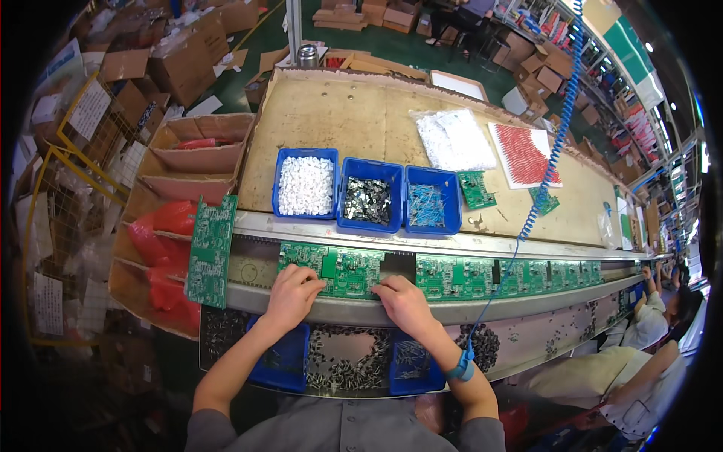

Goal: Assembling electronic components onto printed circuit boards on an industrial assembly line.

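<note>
Lying lengthwise left to right in the metal track (346, 309), the green circuit board (354, 265) sits at and just beyond the fingertips of both hands. The left hand (292, 298) bends over its near left part, fingertips drawn together; the right hand (405, 304) is at its near right corner, fingers curled. Whether either grasps the board or a small part cannot be told. Neither hand is clearly nearer.

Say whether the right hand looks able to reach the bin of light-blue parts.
Likely yes: only low circuit boards and a rail lie between the right hand and that open bin.
</note>
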The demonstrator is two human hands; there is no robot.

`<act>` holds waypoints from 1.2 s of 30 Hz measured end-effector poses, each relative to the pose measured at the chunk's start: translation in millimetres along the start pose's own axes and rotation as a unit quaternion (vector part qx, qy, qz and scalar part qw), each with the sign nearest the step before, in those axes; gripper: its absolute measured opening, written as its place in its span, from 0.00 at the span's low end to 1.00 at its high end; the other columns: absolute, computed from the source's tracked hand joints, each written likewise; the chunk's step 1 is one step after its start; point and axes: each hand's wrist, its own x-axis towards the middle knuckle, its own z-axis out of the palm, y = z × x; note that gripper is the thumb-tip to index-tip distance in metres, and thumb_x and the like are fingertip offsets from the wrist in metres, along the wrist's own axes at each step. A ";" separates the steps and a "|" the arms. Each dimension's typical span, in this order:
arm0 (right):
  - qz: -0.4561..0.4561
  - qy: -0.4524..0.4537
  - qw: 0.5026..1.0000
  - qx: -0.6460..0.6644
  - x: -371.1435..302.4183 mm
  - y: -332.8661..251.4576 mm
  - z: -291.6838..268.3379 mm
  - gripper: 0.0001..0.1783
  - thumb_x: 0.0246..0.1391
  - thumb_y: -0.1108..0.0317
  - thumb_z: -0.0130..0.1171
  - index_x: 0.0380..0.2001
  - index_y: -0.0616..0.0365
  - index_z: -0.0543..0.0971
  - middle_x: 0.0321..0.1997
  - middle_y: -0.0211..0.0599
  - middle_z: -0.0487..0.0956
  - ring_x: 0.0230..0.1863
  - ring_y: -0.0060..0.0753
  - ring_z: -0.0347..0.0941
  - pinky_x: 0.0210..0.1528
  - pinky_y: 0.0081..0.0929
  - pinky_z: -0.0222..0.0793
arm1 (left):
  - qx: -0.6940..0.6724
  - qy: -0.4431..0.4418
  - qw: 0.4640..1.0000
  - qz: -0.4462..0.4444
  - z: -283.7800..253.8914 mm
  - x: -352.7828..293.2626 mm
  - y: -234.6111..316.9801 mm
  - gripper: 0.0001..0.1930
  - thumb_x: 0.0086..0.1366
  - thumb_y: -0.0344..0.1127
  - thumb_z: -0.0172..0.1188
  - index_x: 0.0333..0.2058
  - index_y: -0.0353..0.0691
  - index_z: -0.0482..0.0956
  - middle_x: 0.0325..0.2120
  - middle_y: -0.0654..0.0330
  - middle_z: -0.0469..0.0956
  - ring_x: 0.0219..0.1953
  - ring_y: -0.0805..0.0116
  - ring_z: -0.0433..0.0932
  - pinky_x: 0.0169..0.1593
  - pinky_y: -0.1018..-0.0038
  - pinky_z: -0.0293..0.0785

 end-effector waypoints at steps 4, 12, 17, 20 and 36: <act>0.001 -0.008 1.000 -0.001 -0.5 -1.0 -2.5 0.12 0.40 0.76 0.57 0.33 0.58 0.79 0.32 0.36 0.74 0.36 0.39 0.73 0.37 0.32 0.72 | 0.009 -0.015 1.000 0.000 -0.7 0.3 1.3 0.06 0.50 0.27 0.63 0.29 0.39 0.82 0.29 0.62 0.73 0.34 0.62 0.70 0.40 0.67 0.68; -0.065 -0.022 0.998 0.005 14.9 -48.5 2.2 0.08 0.44 0.70 0.61 0.32 0.58 0.78 0.30 0.36 0.75 0.32 0.40 0.73 0.36 0.34 0.71 | -0.016 -0.015 0.998 -0.052 -28.1 1.0 6.4 0.12 0.50 0.27 0.64 0.36 0.40 0.80 0.34 0.61 0.72 0.34 0.62 0.70 0.42 0.66 0.68; -0.137 -0.028 0.990 -0.034 43.0 -98.1 47.5 0.23 0.49 0.55 0.60 0.44 0.60 0.75 0.50 0.44 0.72 0.57 0.45 0.65 0.55 0.42 0.62 | 0.068 0.117 0.979 -0.149 -72.2 -6.7 -20.4 0.17 0.49 0.26 0.64 0.41 0.38 0.77 0.41 0.55 0.71 0.46 0.55 0.69 0.51 0.65 0.66; -0.126 -0.050 0.989 -0.066 62.8 -110.9 72.1 0.31 0.50 0.46 0.56 0.48 0.60 0.74 0.60 0.48 0.65 0.65 0.51 0.54 0.63 0.52 0.51 | 0.147 0.145 0.949 -0.240 -93.4 -22.9 -46.2 0.27 0.52 0.30 0.64 0.51 0.36 0.69 0.51 0.49 0.66 0.53 0.48 0.63 0.57 0.59 0.61; -0.088 -0.080 0.982 -0.146 63.3 -89.5 75.9 0.35 0.46 0.38 0.53 0.41 0.61 0.80 0.65 0.45 0.61 0.70 0.57 0.44 0.65 0.68 0.37 | 0.208 0.038 0.885 -0.415 -97.5 -47.2 -91.9 0.45 0.49 0.47 0.68 0.61 0.34 0.56 0.59 0.40 0.57 0.58 0.40 0.59 0.60 0.53 0.59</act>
